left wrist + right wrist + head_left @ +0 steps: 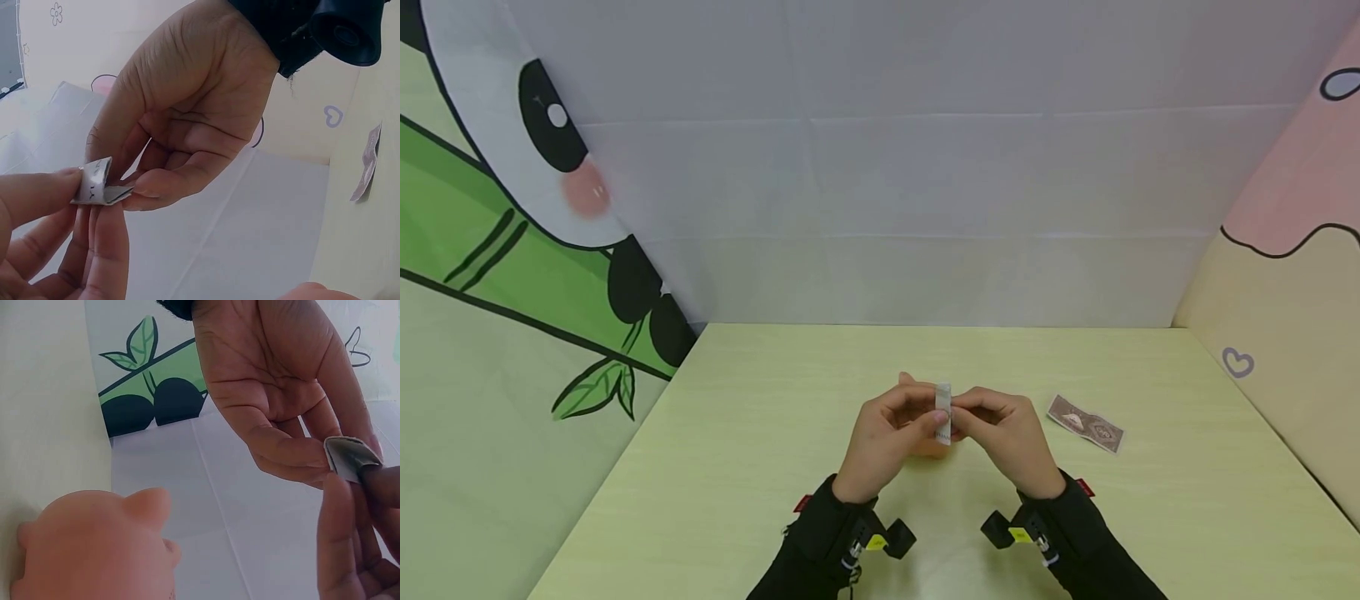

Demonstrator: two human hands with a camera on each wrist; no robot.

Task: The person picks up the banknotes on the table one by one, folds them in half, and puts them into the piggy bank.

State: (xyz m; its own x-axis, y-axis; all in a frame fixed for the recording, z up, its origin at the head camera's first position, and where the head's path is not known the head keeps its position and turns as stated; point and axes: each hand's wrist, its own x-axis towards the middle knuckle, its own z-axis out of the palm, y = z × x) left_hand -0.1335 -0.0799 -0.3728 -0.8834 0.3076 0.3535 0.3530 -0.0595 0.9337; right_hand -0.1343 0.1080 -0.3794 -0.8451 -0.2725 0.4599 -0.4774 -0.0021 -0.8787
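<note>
A small banknote (943,414), folded into a narrow pale strip with printed lettering, is held up between both hands above the table. My left hand (883,433) pinches it between thumb and fingers from the left. From the right, the thumb and fingertips of my right hand (1009,433) pinch its other edge. In the left wrist view the folded note (97,181) shows overlapping layers that gape slightly. A rounded pink-orange pig-shaped figure (94,550) stands on the table, mostly hidden behind the hands in the head view.
A second banknote (1086,423), brownish and creased, lies on the table (760,400) to the right of the hands. Pale cloth (925,183) hangs along the table's back edge, with cartoon-printed cloth at both sides. Each sleeve carries a black wrist camera (898,538).
</note>
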